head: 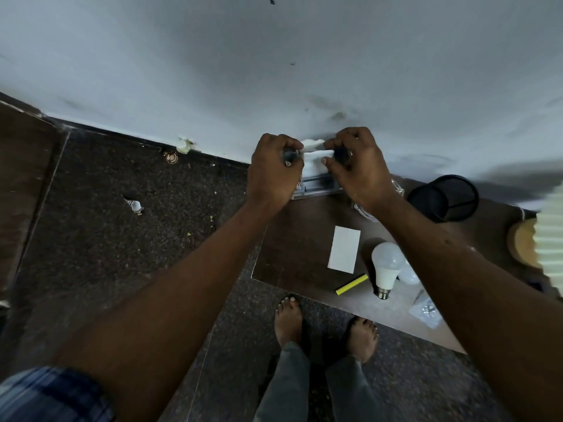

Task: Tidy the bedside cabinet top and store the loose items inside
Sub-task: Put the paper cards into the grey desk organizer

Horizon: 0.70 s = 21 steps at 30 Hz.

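Note:
Both hands are raised over the back left corner of the brown cabinet top, close to the wall. My left hand and my right hand each grip one end of a white crumpled cloth or tissue, with something small and dark in each fist. Under the hands lies a clear flat case. On the cabinet top lie a white card, a yellow and black marker, a white LED bulb, a second smaller bulb and a clear plastic packet.
A black mesh pen cup lies tipped at the back. A lamp with a white pleated shade stands at the right edge. Clear wrap lies by my right wrist. On the dark floor lie a bulb and scraps. My feet stand before the cabinet.

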### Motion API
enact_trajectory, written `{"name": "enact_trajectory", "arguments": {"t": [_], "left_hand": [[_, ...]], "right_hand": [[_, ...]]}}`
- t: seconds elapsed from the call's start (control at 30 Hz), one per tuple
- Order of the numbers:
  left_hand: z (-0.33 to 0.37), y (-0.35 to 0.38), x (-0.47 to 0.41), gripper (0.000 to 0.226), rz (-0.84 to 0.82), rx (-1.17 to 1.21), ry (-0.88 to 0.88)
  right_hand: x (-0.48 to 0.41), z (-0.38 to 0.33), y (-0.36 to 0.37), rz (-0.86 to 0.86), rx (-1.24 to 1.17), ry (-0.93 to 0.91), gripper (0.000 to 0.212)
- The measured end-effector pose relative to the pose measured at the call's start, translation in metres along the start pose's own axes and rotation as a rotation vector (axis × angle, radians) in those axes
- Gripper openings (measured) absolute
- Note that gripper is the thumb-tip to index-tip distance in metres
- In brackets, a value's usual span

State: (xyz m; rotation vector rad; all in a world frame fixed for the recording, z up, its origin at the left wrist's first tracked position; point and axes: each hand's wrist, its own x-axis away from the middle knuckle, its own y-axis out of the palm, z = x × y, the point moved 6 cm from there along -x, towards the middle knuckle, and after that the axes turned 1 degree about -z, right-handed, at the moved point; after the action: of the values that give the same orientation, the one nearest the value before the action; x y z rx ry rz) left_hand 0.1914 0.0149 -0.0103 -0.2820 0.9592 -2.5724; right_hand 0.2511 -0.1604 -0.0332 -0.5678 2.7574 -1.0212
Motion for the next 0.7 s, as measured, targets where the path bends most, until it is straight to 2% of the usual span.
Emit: {"name": "enact_trajectory", "arguments": {"t": [0.17,0.27,0.4,0.57,0.7], "left_hand": [[0.001,-0.011,0.02,0.013,0.012,0.112,0.06],[-0.007,-0.012,0.041,0.011,0.005,0.185,0.018],[-0.023,0.007,0.081,0.019,-0.112,0.242,-0.113],[-0.046,0.049,0.124,0.018,-0.265,0.149,-0.208],[-0.065,0.079,0.141,0.027,-0.349,0.107,-0.312]], "right_hand": [[0.019,-0.015,-0.009,0.067,-0.083,0.019,0.027],[0.038,-0.022,-0.013,0.075,-0.115,0.075,0.025],[0.077,-0.019,-0.011,0.071,-0.133,0.141,0.022],[0.133,-0.004,0.019,0.045,-0.059,0.258,0.026],[0.169,0.011,0.047,-0.064,0.025,0.372,0.03]]}}
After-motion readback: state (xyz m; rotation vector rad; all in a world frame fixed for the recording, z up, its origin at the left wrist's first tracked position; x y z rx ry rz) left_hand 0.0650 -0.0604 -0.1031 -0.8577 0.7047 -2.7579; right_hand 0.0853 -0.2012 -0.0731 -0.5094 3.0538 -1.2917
